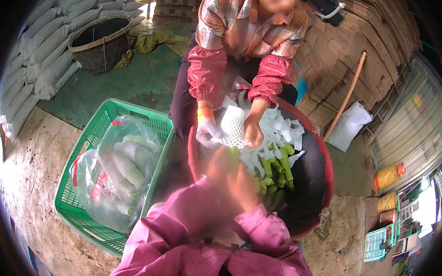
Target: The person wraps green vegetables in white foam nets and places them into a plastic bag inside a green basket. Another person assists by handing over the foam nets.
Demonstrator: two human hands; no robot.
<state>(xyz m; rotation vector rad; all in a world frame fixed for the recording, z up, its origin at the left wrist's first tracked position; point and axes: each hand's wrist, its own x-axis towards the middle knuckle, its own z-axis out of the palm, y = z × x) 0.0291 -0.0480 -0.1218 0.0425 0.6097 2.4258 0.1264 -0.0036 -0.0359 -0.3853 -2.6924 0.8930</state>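
My left hand [219,163] and my right hand [244,187], both blurred, close around a long green vegetable [234,153], probably a courgette. Its far end meets the opening of a white foam net sleeve [232,126]. A person across from me holds that sleeve with a gloved hand [207,129] and a bare hand [254,128]. Below our hands is a round black tub [311,178] with a red rim. Several green vegetables [281,166] lie in it, beside a heap of loose white foam sleeves [276,126]. My forearms hide part of the tub.
At left stands a green plastic crate [69,181] with clear plastic bags [128,168] of sleeved vegetables. Farther back are a dark basket [100,45] and stacked white sacks [48,45]. Flattened cardboard [350,40] and a wooden pole [346,95] are at right.
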